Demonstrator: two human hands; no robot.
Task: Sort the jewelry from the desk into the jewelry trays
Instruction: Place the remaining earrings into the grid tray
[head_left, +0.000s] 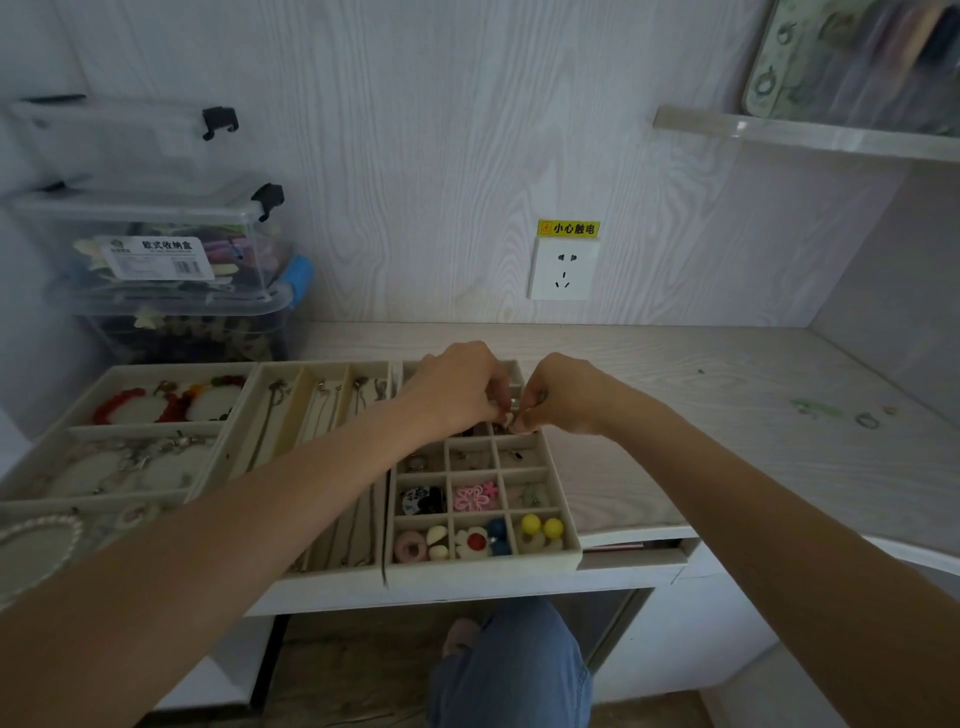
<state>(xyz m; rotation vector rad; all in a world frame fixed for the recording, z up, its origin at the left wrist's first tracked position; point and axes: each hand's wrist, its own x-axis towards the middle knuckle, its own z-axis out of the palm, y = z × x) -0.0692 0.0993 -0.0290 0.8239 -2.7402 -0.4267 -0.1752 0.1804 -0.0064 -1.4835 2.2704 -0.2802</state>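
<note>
Left hand (457, 387) and right hand (563, 397), fingertips together, pinching a small pale item (511, 419) above grid tray (563, 512), 12 o'clock end.

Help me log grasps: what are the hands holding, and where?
Both the left hand and right hand pinch one small pale piece between fingertips; the exact spot is hidden.
</note>
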